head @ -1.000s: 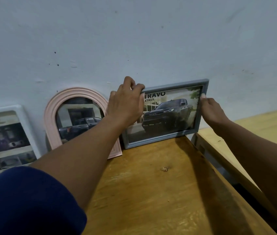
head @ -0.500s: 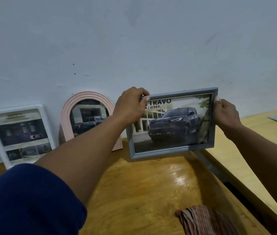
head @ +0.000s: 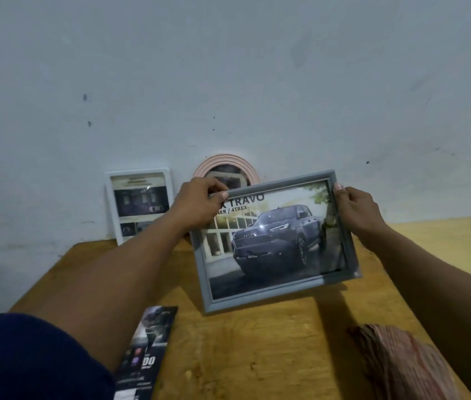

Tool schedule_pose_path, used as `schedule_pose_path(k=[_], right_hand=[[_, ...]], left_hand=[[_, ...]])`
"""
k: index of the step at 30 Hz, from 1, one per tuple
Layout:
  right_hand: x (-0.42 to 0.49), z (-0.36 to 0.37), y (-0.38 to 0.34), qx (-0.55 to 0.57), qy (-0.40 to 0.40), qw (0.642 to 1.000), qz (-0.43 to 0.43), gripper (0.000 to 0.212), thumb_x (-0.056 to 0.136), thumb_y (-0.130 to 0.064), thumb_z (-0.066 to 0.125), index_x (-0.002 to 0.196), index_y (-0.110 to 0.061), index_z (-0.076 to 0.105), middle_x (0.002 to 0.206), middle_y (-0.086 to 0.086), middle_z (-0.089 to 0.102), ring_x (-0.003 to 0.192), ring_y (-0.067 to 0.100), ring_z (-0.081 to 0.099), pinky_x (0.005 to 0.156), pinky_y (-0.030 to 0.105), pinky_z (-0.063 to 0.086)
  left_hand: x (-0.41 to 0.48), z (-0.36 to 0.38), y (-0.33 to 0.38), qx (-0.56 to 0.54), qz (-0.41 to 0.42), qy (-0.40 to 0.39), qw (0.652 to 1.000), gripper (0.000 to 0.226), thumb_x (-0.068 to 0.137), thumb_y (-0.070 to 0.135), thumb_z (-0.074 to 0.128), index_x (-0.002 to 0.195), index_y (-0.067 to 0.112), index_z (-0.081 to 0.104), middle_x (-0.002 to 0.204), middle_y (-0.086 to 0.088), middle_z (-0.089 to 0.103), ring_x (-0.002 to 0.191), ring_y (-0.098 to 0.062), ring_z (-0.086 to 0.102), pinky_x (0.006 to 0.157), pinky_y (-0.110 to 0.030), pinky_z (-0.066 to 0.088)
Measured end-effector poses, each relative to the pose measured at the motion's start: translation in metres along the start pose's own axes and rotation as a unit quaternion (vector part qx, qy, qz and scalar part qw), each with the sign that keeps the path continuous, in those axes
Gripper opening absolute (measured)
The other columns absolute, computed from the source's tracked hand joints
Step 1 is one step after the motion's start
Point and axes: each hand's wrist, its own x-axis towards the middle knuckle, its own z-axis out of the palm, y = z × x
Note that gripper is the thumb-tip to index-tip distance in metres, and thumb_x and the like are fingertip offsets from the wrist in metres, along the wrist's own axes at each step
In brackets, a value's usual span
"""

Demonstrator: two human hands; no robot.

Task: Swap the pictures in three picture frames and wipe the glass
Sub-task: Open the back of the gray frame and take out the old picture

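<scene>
Two hands, left hand (head: 199, 202) and right hand (head: 354, 207), pinch the top corners of the grey rectangular truck-picture frame (head: 274, 241) held tilted above the yellow wooden surface (head: 257, 356); best lay it face-down, flat and gently, clear of the striped cloth (head: 401, 359) and loose dark brochure (head: 147, 350).

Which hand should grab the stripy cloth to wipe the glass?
Probably the right hand. The striped cloth lies on the table's right side, right under that arm. The left hand could keep its grip on the grey frame's top corner.
</scene>
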Motion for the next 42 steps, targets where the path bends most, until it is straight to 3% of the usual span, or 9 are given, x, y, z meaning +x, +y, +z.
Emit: schedule_pose_path(k=[10,13,17,23,27,30,34,38,42], right_hand=[[-0.03,0.029,-0.008,0.082,-0.199,0.975,0.061,0.068,0.092,-0.064,0.053,0.107,0.002,0.063,0.099,0.031,0.063,0.085,0.041,0.066,0.076,0.049,0.057],[-0.025,0.012,-0.022,0.085,-0.173,0.981,0.035,0.064,0.094,-0.054,0.059,0.094,0.01,0.062,0.074,0.02,0.059,0.064,0.028,0.058,0.058,0.037,0.049],[-0.008,-0.033,-0.083,0.001,-0.108,0.993,-0.056,0.051,0.092,-0.046,0.065,0.076,0.002,0.07,0.069,0.013,0.068,0.06,0.019,0.059,0.055,0.027,0.048],[-0.001,-0.07,-0.186,-0.199,-0.163,0.963,-0.075,0.048,0.09,-0.05,0.067,0.09,-0.002,0.072,0.089,0.015,0.072,0.079,0.031,0.071,0.078,0.044,0.06],[-0.021,-0.046,-0.218,-0.175,-0.248,0.951,-0.053,0.04,0.098,-0.039,0.06,0.102,0.0,0.067,0.087,0.016,0.071,0.067,0.024,0.07,0.057,0.031,0.059],[-0.035,-0.015,-0.214,-0.138,-0.296,0.944,-0.054,0.029,0.101,-0.03,0.056,0.107,-0.003,0.066,0.089,0.015,0.072,0.068,0.023,0.07,0.058,0.033,0.06],[-0.05,0.03,-0.173,-0.128,-0.307,0.941,-0.061,0.026,0.101,-0.028,0.053,0.11,-0.009,0.067,0.1,0.011,0.071,0.082,0.022,0.07,0.074,0.041,0.061],[-0.07,0.07,-0.115,-0.159,-0.266,0.948,-0.071,0.018,0.1,-0.028,0.055,0.103,-0.015,0.067,0.106,0.006,0.068,0.089,0.02,0.063,0.078,0.036,0.056],[-0.089,0.093,-0.058,-0.211,-0.244,0.943,-0.082,0.016,0.096,-0.03,0.058,0.109,-0.024,0.065,0.114,0.001,0.063,0.098,0.019,0.058,0.088,0.037,0.055]], left_hand=[[-0.027,-0.041,-0.053,-0.037,-0.095,-0.01,0.995,0.013,0.099,0.022,0.065,0.107,0.018,0.075,0.092,-0.002,0.072,0.086,-0.017,0.066,0.067,-0.027,0.048],[-0.024,-0.036,-0.051,-0.056,-0.099,0.007,0.993,0.013,0.099,0.023,0.066,0.106,0.019,0.075,0.092,0.001,0.072,0.084,-0.015,0.066,0.068,-0.025,0.048],[-0.011,-0.019,-0.031,-0.047,-0.097,-0.009,0.994,0.018,0.1,0.033,0.063,0.107,0.022,0.075,0.099,0.003,0.071,0.092,-0.015,0.064,0.08,-0.031,0.048],[0.002,-0.003,0.03,-0.151,-0.054,-0.017,0.987,0.041,0.106,0.044,0.047,0.112,0.012,0.072,0.107,-0.009,0.072,0.091,-0.023,0.068,0.083,-0.037,0.057],[0.007,-0.013,0.071,-0.248,-0.095,-0.02,0.964,0.054,0.106,0.056,0.035,0.117,0.015,0.069,0.108,-0.005,0.072,0.087,-0.022,0.069,0.08,-0.035,0.056],[0.003,-0.031,0.076,-0.286,-0.159,-0.084,0.941,0.057,0.1,0.062,0.044,0.119,0.014,0.067,0.097,-0.004,0.065,0.075,-0.019,0.06,0.078,-0.033,0.06],[-0.014,-0.035,0.045,-0.277,-0.208,-0.157,0.925,0.036,0.093,0.042,0.071,0.114,0.014,0.07,0.102,-0.012,0.065,0.079,-0.022,0.059,0.056,-0.028,0.051],[-0.034,-0.018,0.006,-0.288,-0.251,-0.092,0.92,0.01,0.098,0.011,0.065,0.106,0.007,0.069,0.1,-0.015,0.069,0.085,-0.026,0.065,0.073,-0.037,0.056],[-0.056,-0.004,-0.051,-0.195,-0.303,-0.084,0.929,0.024,0.096,0.001,0.062,0.117,0.011,0.067,0.112,-0.017,0.066,0.09,-0.026,0.064,0.07,-0.034,0.056]])
